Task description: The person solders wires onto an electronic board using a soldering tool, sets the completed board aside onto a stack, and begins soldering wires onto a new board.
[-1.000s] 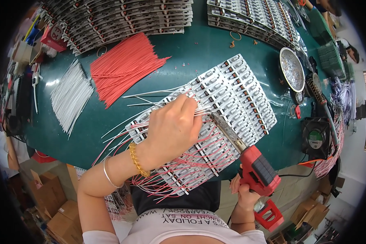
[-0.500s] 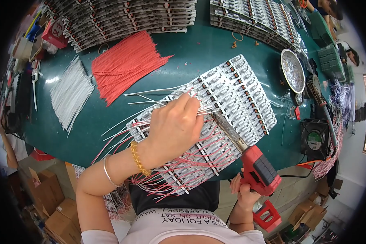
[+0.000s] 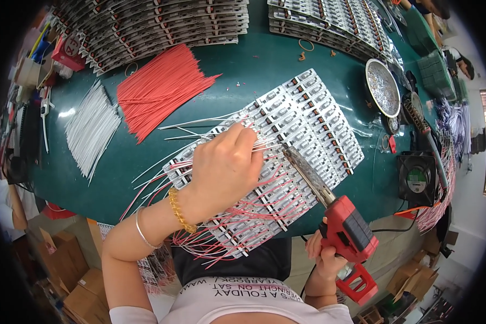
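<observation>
A panel of small white circuit boards (image 3: 308, 116) lies at a slant on the green table, with red and white wires (image 3: 237, 208) on its nearer rows. My left hand (image 3: 228, 162) rests over the panel, its fingers pinched on several thin white wires (image 3: 262, 144) whose ends point right. My right hand (image 3: 325, 258) is wrapped round the handle of a red and black soldering gun (image 3: 351, 229). The gun's long tip reaches up and left onto the panel, close to the wire ends by my left fingertips. Whether the tip touches a wire I cannot tell.
Bundles of white wires (image 3: 92, 129) and red wires (image 3: 156, 89) lie to the left. Stacked board panels (image 3: 162, 32) stand at the back, more (image 3: 329, 27) at back right. Along the right are a metal bowl (image 3: 382, 89), an iron in a coil stand (image 3: 416, 116) and a black fan (image 3: 417, 179).
The view has shifted slightly. The soldering gun's tip has drawn a little down and right relative to the wire ends; my left hand keeps its pinch on the white wires.
</observation>
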A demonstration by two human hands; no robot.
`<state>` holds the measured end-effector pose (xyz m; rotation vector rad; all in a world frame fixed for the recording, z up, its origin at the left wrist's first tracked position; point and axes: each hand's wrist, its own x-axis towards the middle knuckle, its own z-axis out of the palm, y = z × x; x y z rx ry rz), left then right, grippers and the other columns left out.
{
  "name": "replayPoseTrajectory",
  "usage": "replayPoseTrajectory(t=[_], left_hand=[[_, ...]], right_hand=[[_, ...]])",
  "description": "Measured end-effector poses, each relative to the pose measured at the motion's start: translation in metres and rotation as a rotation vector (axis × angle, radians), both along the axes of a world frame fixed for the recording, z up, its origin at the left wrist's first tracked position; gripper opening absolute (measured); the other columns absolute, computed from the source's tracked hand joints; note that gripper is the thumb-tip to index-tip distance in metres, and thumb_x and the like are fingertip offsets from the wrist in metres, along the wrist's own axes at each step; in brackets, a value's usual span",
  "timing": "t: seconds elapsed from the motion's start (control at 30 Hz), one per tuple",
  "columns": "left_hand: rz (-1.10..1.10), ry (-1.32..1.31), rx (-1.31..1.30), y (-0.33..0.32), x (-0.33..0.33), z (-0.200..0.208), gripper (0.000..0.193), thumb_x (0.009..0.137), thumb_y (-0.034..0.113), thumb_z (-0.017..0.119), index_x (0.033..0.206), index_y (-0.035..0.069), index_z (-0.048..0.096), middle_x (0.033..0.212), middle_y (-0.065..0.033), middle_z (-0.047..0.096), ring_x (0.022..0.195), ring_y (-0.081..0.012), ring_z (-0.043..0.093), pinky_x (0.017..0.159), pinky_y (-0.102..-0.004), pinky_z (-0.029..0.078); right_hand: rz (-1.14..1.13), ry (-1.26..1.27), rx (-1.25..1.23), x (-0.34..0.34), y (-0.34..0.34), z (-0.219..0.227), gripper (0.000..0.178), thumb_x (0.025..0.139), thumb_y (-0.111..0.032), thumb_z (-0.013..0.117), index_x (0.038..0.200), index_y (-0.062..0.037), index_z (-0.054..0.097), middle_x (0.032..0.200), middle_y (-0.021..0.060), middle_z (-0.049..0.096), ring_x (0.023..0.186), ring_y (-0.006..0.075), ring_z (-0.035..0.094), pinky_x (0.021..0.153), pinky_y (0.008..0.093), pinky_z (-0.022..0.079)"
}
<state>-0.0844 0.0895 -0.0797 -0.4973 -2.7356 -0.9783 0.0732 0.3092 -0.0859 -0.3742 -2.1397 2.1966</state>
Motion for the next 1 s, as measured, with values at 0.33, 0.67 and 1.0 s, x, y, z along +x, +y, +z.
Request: replayPoseTrajectory(t=[0.33,0.67,1.0], left_hand=[[0.025,0.058,-0.003,0.0,-0.001,0.0,0.01,0.074,0.007,0.062,0.076,0.003,0.054,0.072,-0.0104,0.055,0.057,-0.0287,0.058,0.048,-0.037,0.046],[-0.055,-0.131,0.043,0.001,0.0,0.005,0.008,0.075,0.009,0.061,0.076,0.003,0.056,0.07,-0.0118,0.057,0.058,-0.0331,0.058,0.051,-0.0419,0.045],[-0.05,-0.111,0.037,0.0,0.002,0.001,0.01,0.075,0.01,0.064,0.076,0.003,0.057,0.07,-0.0106,0.059,0.058,-0.0304,0.058,0.05,-0.0386,0.044]], right_hand=[[-0.005,0.062,-0.001,0.0,0.001,0.004,0.081,0.079,-0.053,0.063,0.125,0.0097,0.039,0.049,0.0,0.042,0.039,0.0113,0.043,0.043,0.0254,0.04],[-0.041,0.031,0.027,-0.001,-0.005,0.012,0.081,0.079,-0.055,0.062,0.123,0.0097,0.041,0.05,0.0002,0.043,0.039,0.0108,0.043,0.042,0.0251,0.039],[-0.002,-0.01,0.042,0.002,0.0,0.002,0.076,0.078,-0.054,0.065,0.117,0.0084,0.045,0.049,0.0013,0.042,0.038,0.0125,0.043,0.041,0.0259,0.038]])
